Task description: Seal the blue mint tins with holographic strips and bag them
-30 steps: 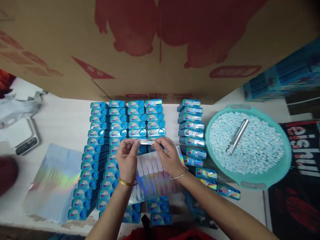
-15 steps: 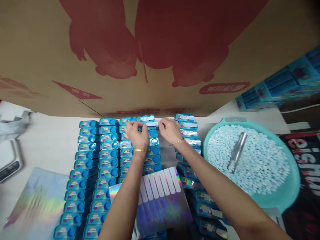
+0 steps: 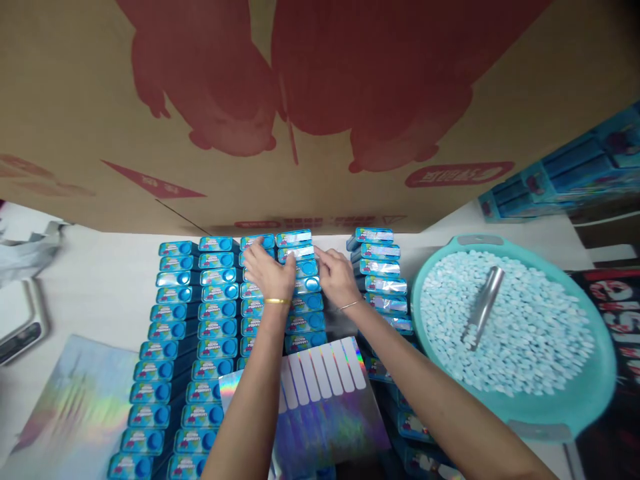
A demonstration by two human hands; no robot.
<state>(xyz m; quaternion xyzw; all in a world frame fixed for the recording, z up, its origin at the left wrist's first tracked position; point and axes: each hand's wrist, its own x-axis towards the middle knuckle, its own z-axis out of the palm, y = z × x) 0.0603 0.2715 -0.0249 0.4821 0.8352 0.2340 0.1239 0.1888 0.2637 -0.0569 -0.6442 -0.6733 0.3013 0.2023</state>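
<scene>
Rows of blue candy tins stand upright on the table under my hands. On the second tin of the fourth row lies a shiny sticker strip. My left hand rests over the tops beside it, fingers spread, thumb by the strip's left part. At the strip's right end is my right hand, index finger stretched out to the tin, other fingers loosely bent. Neither hand holds anything visible. Below, a holographic sticker sheet with blank slots lies over some tins, partly behind my left forearm.
A teal basin of pale blue candies holds a metal scoop at right. Another tin row bears strips. A large cardboard box walls off the back. At left are a holographic sheet and a scale.
The strip held between both hands is now laid on the tin top. My left fingers have spread and let go; my right index finger has extended at its end.
</scene>
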